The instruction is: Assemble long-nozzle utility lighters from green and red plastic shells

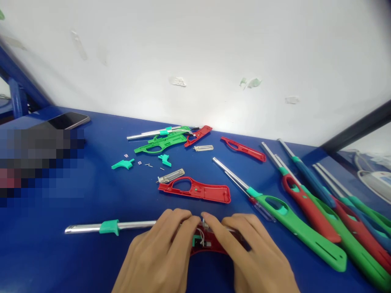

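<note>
Low in the view, an opened red lighter casing (215, 249) lies flat on the blue table. My left hand (159, 254) grips it on the left, fingers bent over the trigger end. From the other side my right hand (259, 254) holds it, with the index finger pressing at a clear fuel tank (205, 224), mostly hidden. White wires (200, 234) and a small black part (199, 241) show between the hands. A silver barrel (137, 224) with a teal collar (110, 228) sticks out to the left. Behind it lies a loose red casing half (214, 193).
Assembled long lighters (305, 228) lie at the right. Behind are a green casing half (165, 144), another red half (244, 149), fuel tanks (171, 176), teal triggers (122, 164) and tiny screws (148, 165). A phone (69, 120) lies at the left; a white wall (195, 49) stands behind.
</note>
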Demonstrator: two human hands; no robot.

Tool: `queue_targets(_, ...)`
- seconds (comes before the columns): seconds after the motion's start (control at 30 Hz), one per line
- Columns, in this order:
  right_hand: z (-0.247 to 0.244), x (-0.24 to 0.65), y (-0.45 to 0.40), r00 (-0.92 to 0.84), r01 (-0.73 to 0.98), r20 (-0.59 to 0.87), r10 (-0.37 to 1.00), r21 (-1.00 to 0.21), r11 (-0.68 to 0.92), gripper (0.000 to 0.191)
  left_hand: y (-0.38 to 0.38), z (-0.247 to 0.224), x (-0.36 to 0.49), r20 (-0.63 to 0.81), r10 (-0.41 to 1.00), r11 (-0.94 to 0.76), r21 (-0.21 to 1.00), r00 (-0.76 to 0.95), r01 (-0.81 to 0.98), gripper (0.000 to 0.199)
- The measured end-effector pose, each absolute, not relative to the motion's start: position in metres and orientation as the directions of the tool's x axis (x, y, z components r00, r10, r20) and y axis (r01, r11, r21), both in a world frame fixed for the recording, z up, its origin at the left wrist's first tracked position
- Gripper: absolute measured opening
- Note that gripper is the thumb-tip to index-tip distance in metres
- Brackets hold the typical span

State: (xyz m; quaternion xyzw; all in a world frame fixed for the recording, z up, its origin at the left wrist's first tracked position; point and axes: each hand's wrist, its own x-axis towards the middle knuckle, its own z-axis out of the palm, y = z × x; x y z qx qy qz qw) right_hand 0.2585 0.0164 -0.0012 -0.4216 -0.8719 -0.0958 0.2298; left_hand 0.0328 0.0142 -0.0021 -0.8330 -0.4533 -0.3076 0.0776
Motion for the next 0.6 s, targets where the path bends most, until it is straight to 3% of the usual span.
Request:
queue_targets(0.13,0.002,0.255,0.014,-0.517,0.768,0.492,0.7,-0.096,0.634,0.049,0.015,-0.004,0.033,0.581,0.707,-0.57,0.133,0.402,0.811,0.037)
queue_targets(0.27,0.003,0.249,0.012,-0.433,0.791,0.512,0.741,-0.178,0.585,0.032,0.017,-0.003,0.036,0.574,0.709,-0.571,0.126,0.41,0.811,0.039)
queue_targets(0.6,0.009,0.242,0.018,-0.353,0.811,0.572,0.74,-0.208,0.547,0.024,0.02,0.006,0.042,0.578,0.686,-0.61,0.127,0.441,0.782,0.04)
